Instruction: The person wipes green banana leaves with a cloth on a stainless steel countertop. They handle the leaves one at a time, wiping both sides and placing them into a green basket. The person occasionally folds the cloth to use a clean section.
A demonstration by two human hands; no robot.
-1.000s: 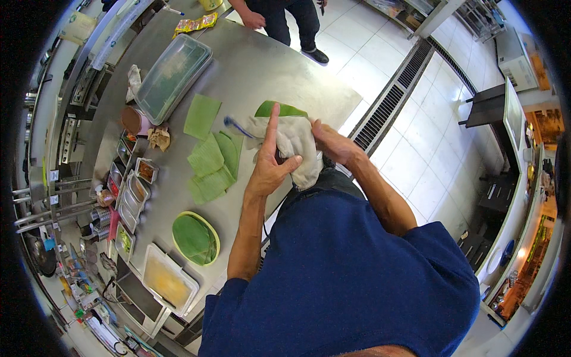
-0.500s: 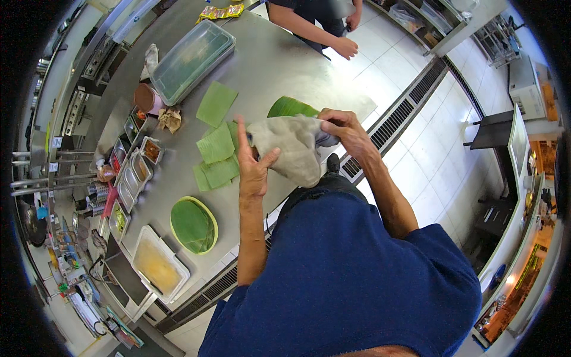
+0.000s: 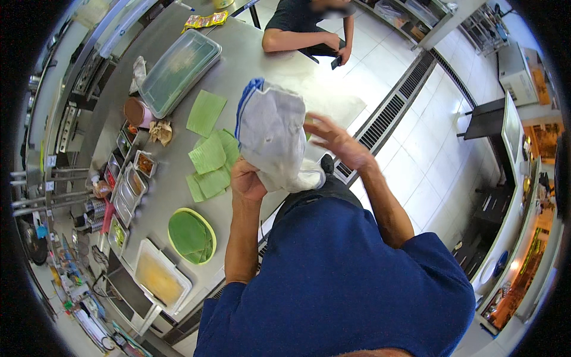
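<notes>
A greyish-white cloth [image 3: 273, 128] with a blue edge hangs bunched over the near edge of the steel table. My left hand [image 3: 248, 179] grips it from below on its left side, fingers partly hidden behind the fabric. To the right of the cloth, my right hand [image 3: 342, 143] has its fingers spread and slightly blurred, holding nothing. Cut green leaf pieces [image 3: 208, 153] lie left of the cloth, overlapping, with a separate leaf square [image 3: 206, 113] beyond them. Most of a darker green leaf behind the cloth is hidden.
Round green leaf pieces [image 3: 189, 233] fill a pale green dish at the near left. A lidded clear container [image 3: 180, 71] stands farther back, and small trays [image 3: 131, 187] line the left side. Across the table sits another person [image 3: 303, 35] holding a dark object.
The cloth has been turned and lifted, and its blue edge now shows. My right hand has let go of it, while my left hand has closed on it. The other person has leaned in.
</notes>
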